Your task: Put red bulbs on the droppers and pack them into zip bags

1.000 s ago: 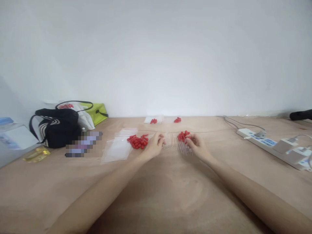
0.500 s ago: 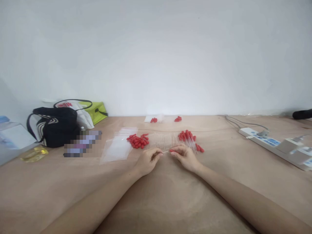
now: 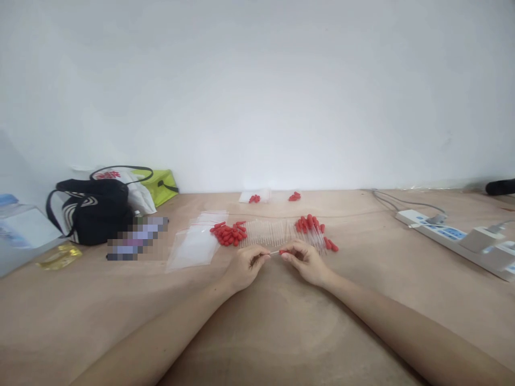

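My left hand [image 3: 246, 267] pinches a thin clear dropper tube [image 3: 274, 253]. Its right end meets a red rubber bulb [image 3: 283, 251], which the fingers of my right hand [image 3: 304, 262] grip and partly hide; how deep the tube sits in the bulb I cannot tell. Just beyond the hands lies a row of bare clear tubes [image 3: 265, 232]. Left of the row is a pile of loose red bulbs [image 3: 227, 234]. Droppers with red bulbs on their tubes [image 3: 309, 223] lie to the right, close to my right hand.
Clear zip bags [image 3: 197, 241] lie flat left of the bulbs. Two small red groups [image 3: 294, 197] sit near the wall, one on a bag. A black bag [image 3: 94, 212] and a green bag [image 3: 163, 187] stand far left. A power strip [image 3: 446, 233] with plugs lies right.
My fingers have shifted slightly on the bulb, and less of it shows beyond my right fingertips. Both hands stay in nearly the same place; the view has shifted slightly.
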Demonstrator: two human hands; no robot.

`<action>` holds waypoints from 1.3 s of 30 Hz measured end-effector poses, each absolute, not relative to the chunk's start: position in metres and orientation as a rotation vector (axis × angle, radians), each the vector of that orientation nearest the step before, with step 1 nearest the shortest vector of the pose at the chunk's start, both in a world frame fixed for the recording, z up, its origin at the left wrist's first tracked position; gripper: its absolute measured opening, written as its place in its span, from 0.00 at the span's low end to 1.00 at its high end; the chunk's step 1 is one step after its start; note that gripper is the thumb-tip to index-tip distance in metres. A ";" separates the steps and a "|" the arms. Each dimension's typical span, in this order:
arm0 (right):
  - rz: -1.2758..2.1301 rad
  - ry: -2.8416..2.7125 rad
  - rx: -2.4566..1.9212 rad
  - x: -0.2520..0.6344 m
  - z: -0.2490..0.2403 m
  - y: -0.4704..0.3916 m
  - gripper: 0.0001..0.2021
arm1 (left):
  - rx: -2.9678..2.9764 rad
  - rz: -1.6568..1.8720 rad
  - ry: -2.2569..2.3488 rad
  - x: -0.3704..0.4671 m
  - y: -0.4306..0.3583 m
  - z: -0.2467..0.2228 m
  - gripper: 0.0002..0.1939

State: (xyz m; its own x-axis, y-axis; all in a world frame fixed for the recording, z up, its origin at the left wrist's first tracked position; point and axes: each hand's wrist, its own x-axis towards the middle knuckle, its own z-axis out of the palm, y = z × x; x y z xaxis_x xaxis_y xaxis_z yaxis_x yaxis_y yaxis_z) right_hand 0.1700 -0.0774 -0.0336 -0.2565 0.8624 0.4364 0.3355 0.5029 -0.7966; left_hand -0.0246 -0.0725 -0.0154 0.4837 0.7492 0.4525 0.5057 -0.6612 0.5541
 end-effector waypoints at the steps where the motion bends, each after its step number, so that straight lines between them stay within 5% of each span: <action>1: 0.722 -1.832 -1.006 0.170 -0.034 -0.078 0.08 | 2.388 0.983 1.048 -0.025 -0.073 -0.015 0.09; 30: 0.255 -2.227 -1.013 0.170 -0.029 -0.086 0.07 | 2.676 0.851 0.976 -0.021 -0.077 -0.022 0.11; 39: 0.423 -2.196 -0.905 0.168 -0.022 -0.084 0.09 | 2.672 0.900 0.945 -0.017 -0.078 -0.019 0.10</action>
